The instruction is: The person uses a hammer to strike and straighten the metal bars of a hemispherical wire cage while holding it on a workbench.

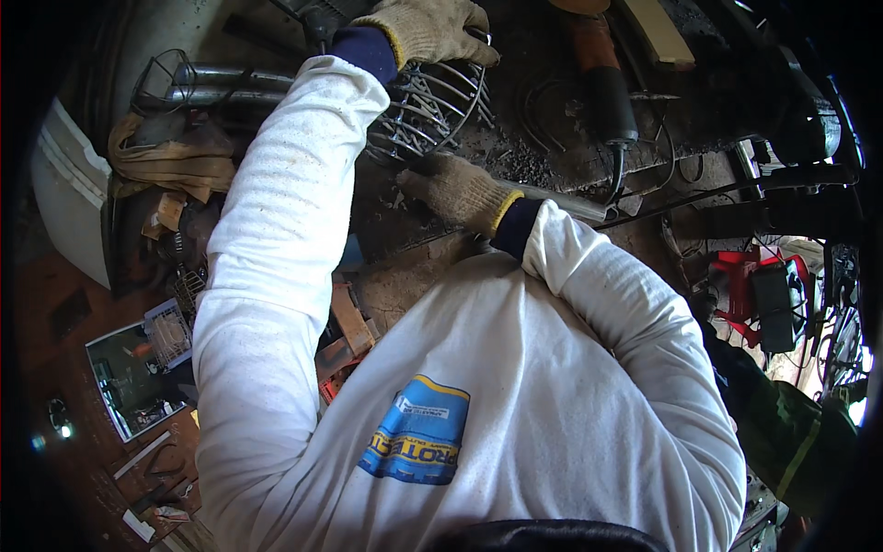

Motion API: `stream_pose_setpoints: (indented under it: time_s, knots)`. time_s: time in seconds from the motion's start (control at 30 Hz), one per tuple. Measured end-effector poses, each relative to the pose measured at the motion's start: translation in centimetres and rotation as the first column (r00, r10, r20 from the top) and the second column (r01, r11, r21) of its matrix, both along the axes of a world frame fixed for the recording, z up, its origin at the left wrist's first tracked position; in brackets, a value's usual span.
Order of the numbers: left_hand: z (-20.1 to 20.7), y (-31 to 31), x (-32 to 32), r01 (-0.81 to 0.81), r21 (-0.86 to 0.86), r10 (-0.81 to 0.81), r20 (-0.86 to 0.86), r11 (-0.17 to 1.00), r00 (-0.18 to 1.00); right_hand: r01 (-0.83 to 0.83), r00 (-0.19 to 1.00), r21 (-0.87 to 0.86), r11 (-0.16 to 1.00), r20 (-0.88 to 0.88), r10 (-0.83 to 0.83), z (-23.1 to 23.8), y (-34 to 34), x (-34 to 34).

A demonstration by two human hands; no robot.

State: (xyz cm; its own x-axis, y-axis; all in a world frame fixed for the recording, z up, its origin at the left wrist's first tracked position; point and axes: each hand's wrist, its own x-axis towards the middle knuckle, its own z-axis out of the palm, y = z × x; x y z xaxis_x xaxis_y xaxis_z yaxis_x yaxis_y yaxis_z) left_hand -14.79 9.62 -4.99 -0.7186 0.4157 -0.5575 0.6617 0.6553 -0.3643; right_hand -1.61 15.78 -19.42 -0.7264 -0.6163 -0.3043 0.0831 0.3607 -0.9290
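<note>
A round cage of bent metal rods (428, 109) lies on the dark, grimy work surface at the top of the view. My left hand (428, 32), in a tan knitted glove, is closed over its far rim, the fingertips partly hidden. My right hand (460, 193), gloved alike, is curled at the cage's near edge; its grip is partly hidden by the glove. To the right of the cage rests an angle grinder (602, 83) with an orange and black body, its cord trailing toward me.
Shiny metal tubes (225, 85) and a tan cloth (175, 152) lie left of my left arm. A wooden board (655, 32) sits at the far right. Beyond my right arm stands a red plastic stool (736, 294). A framed glass pane (138, 368) lies at the lower left.
</note>
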Motion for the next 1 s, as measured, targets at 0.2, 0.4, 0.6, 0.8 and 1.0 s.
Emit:
stream_pose_setpoints:
  time_s: [0.2,0.4,0.6,0.8,1.0]
  knots:
    - [-0.8,1.4,0.2,-0.235,-0.012,0.235,0.043,0.972,0.971,-0.136,0.988,0.024,0.990,-0.077,0.137,-2.1,-1.1,-0.4]
    - [-3.9,-1.3,1.3,-0.104,0.303,0.135,-0.083,0.947,0.987,-0.301,0.917,-0.043,0.953,-0.288,0.276,0.4,3.9,0.6]
    - [-4.5,-0.2,2.4,-0.039,0.164,0.055,-0.093,0.986,0.994,0.092,0.924,0.172,0.981,-0.382,-0.019,0.5,8.8,3.5]
    - [-4.6,-0.8,3.6,-0.003,0.160,0.023,-0.125,0.987,0.992,0.279,0.611,0.454,0.846,-0.764,0.208,-0.4,10.6,3.7]
    - [-5.1,-1.1,3.7,-0.030,0.220,0.058,-0.126,0.975,0.990,0.116,0.805,0.699,0.705,-0.482,0.346,0.9,11.0,3.5]
